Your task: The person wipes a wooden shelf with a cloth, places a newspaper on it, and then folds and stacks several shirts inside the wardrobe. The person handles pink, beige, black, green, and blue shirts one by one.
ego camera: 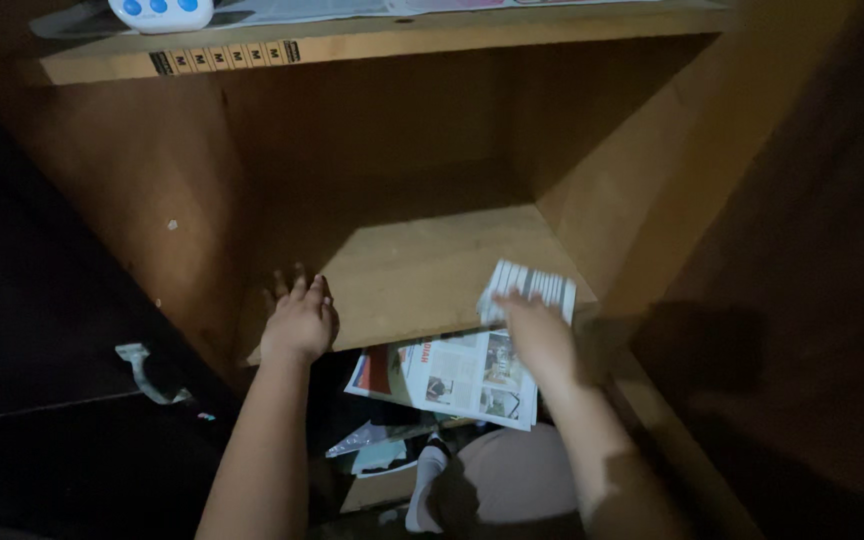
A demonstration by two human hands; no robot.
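Two Hands at a Wooden Cupboard Shelf

Both hands reach into a dim brown wooden cupboard (642,190). The left hand (299,322) lies flat, fingers together, empty, on the front edge of the bare pale wooden shelf (422,265). The right hand (540,335) presses a folded printed newspaper sheet (462,375), which overhangs the shelf's front right corner; whether its fingers pinch the paper cannot be told. A white device with blue buttons (160,12) sits on top.

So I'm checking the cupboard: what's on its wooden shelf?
On the wooden shelf: the left hand lying flat and a newspaper overhanging its front edge under the right hand. The back is too dark.
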